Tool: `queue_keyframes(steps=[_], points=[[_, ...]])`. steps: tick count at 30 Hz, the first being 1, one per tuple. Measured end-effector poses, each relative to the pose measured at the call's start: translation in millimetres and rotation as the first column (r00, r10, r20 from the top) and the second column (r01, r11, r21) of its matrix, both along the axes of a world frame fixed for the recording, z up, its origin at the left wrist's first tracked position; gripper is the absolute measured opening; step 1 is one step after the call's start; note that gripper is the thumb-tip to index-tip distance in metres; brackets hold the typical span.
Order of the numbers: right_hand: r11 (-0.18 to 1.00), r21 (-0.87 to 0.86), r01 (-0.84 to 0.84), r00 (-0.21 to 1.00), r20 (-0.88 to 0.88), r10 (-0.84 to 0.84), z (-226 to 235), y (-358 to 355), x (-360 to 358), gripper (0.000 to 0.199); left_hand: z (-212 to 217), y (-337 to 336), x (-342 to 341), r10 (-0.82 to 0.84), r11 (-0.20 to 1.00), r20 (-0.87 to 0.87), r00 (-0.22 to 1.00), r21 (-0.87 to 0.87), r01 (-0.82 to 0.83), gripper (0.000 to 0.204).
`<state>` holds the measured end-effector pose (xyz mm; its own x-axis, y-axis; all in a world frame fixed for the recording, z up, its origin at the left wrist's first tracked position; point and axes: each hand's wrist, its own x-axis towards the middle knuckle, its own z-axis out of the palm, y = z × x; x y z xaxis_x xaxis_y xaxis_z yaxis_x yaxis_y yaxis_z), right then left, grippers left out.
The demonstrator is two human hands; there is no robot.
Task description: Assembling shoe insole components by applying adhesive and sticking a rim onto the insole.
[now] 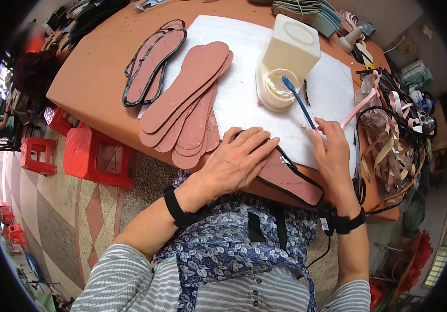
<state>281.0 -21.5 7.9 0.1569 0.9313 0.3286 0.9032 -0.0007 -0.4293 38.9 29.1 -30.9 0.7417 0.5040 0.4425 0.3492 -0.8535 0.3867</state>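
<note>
My left hand [238,162] lies flat with fingers stretched over a pink insole [292,181] bound in black edging, pressing it at the table's near edge. Part of that insole is hidden under the hand. Between the fingers of my right hand [333,153] is the handle of a blue brush [302,105]. The brush's far end reaches into the round opening of a cream plastic container [276,106], where pale glue-like stuff shows. Plain pink insoles [184,99] lie fanned in a pile left of the container. Beyond them rest several black-edged insoles [156,65].
A white sheet [332,99] covers part of the brown table [96,78]. Tangled straps and strips [390,140] crowd its right edge, with a cable alongside. Stacked greenish pieces [306,13] sit at the back. Red stools [91,156] stand on the floor at left.
</note>
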Motion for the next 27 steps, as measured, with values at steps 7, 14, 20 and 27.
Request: queue_keyframes(steps=[7, 14, 20, 27], points=[[0.982, 0.012, -0.186, 0.982, -0.04, 0.187, 4.0, -54.3, -20.0, 0.028, -0.9, -0.5, 2.3, 0.006, 0.999, 0.028, 1.0, 0.047, -0.008, 0.042], [0.98, 0.003, -0.201, 0.979, -0.017, 0.201, -14.4, -66.5, -33.4, 0.035, -1.1, -1.9, 1.4, 0.018, 0.999, -0.026, 1.0, 0.032, -0.017, 0.041], [0.977, 0.005, -0.213, 0.975, 0.07, 0.212, -18.3, -69.4, -31.4, 0.036, -0.6, -1.8, 1.4, 0.016, 1.0, -0.032, 0.999, 0.023, -0.015, 0.04], [0.976, 0.013, -0.217, 0.961, 0.177, 0.211, -20.8, -72.9, -29.4, 0.037, -1.0, -2.2, 1.1, 0.015, 1.0, -0.035, 0.999, 0.02, -0.014, 0.039]])
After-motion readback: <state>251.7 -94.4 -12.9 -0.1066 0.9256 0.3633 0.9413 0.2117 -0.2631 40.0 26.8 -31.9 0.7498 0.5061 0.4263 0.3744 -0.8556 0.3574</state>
